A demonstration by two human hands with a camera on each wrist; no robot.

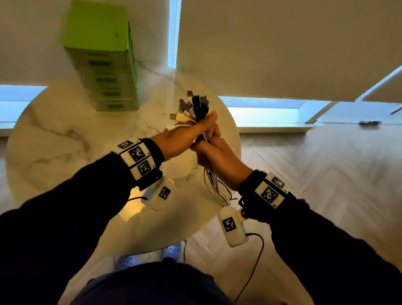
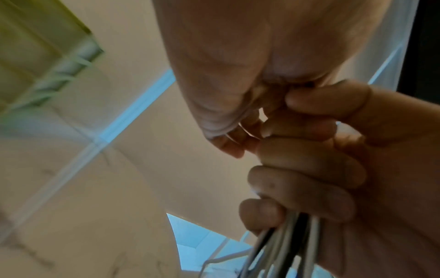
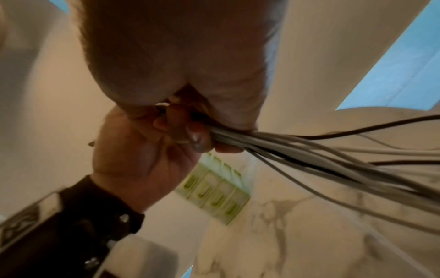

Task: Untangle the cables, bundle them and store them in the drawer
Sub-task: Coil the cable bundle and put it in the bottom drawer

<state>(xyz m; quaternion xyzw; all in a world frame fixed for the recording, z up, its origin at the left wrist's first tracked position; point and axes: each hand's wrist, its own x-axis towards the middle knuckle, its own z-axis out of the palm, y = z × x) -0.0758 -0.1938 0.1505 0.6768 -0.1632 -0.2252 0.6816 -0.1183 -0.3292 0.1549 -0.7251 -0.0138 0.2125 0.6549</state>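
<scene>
A bunch of white, grey and black cables point(image 1: 194, 107) stands upright above the table, USB plugs fanned out at the top. My left hand point(image 1: 194, 131) grips the bunch just under the plugs. My right hand point(image 1: 212, 149) wraps around it directly below, touching the left. Loose cable tails point(image 1: 214, 186) hang under the right hand. In the left wrist view the right hand's fingers point(image 2: 307, 169) curl round the cables point(image 2: 288, 244). In the right wrist view the cables point(image 3: 309, 150) stream out from the right hand point(image 3: 202, 139), with the left hand point(image 3: 138, 150) beside it. The drawers all look pushed in.
A green drawer unit point(image 1: 104, 64) with several drawers stands at the far side of the round marble table point(image 1: 55, 148); it also shows in the wrist views point(image 2: 35, 47) point(image 3: 214, 191). Wooden floor surrounds the table, windows run behind it.
</scene>
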